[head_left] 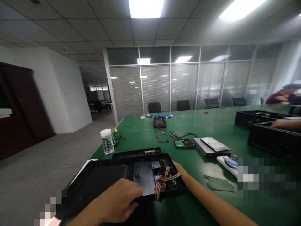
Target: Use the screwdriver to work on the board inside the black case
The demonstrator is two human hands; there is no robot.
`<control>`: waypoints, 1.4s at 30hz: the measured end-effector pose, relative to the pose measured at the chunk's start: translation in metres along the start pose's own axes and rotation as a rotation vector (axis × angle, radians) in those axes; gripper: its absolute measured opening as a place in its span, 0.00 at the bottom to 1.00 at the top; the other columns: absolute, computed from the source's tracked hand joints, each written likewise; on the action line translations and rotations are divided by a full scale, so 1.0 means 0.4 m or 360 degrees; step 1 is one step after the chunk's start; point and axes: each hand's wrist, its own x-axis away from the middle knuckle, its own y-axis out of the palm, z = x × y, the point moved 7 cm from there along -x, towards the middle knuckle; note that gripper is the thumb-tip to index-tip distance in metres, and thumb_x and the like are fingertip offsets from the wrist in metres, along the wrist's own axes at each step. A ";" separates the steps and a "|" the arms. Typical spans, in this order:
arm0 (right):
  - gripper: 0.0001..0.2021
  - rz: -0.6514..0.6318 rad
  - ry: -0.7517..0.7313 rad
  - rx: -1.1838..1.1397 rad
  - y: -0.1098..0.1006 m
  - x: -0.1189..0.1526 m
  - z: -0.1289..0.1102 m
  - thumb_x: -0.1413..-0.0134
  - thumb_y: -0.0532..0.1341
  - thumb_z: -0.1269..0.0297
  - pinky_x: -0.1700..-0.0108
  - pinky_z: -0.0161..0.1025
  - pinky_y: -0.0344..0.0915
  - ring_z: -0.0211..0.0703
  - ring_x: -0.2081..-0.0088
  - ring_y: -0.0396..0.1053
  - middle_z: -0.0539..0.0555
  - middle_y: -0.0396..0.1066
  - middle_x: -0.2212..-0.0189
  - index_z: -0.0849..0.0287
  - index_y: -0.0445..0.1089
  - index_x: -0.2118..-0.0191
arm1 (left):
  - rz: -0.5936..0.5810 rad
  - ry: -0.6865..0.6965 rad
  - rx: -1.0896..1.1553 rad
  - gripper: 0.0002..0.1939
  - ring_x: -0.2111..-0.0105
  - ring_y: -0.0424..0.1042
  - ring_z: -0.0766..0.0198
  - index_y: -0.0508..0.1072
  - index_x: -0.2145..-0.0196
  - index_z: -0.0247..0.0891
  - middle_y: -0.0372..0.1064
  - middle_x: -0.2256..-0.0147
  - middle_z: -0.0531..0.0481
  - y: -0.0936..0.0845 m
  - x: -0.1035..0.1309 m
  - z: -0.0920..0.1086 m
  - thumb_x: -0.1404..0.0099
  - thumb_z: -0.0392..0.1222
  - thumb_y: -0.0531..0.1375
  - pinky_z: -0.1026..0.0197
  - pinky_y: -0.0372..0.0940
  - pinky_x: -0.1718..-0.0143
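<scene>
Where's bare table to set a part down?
Bare green tabletop: large patch between the small black tray and the black cases at right; smaller one between right hand and thin sheet. Crowded: the middle strip of red cable, circuit board and silver-topped unit.

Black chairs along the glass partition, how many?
4, in a row beyond the green table: leftmost chair, second chair, third chair, rightmost chair. Others may be hidden behind the person at far right.
</scene>
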 end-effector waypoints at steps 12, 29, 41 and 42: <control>0.19 0.0752 -0.0068 0.2561 -0.333 0.048 -0.082 0.47 0.51 0.70 0.56 0.44 0.63 0.50 0.54 0.67 0.60 0.61 0.47 0.59 0.63 0.49 | -0.0234 -0.0108 0.0204 0.10 0.61 0.67 0.61 0.67 0.65 0.42 0.68 0.61 0.55 0.163 0.034 -0.004 0.46 0.33 0.59 0.60 0.60 0.59; 0.10 0.0549 -0.0160 0.2199 -0.083 0.028 -0.035 0.45 0.52 0.61 0.66 0.32 0.54 0.41 0.67 0.68 0.53 0.72 0.71 0.56 0.70 0.68 | 0.0297 -0.0106 -0.0022 0.22 0.59 0.67 0.61 0.58 0.48 0.41 0.64 0.58 0.48 0.176 -0.191 -0.321 0.41 0.32 0.55 0.61 0.61 0.56; 0.17 0.0552 -0.0160 0.2114 -0.084 0.023 -0.034 0.44 0.51 0.53 0.70 0.32 0.52 0.40 0.71 0.67 0.53 0.71 0.76 0.57 0.69 0.74 | 0.0575 0.0350 -0.0380 0.08 0.53 0.60 0.59 0.72 0.65 0.38 0.62 0.55 0.45 0.190 -0.193 -0.262 0.36 0.35 0.53 0.56 0.59 0.52; 0.18 0.0555 -0.0158 0.2098 -0.084 0.024 -0.036 0.44 0.51 0.52 0.70 0.32 0.52 0.40 0.72 0.66 0.53 0.71 0.76 0.57 0.69 0.74 | 0.0587 0.0366 -0.0413 0.08 0.53 0.59 0.58 0.71 0.66 0.37 0.62 0.55 0.44 0.190 -0.195 -0.255 0.36 0.34 0.53 0.55 0.58 0.52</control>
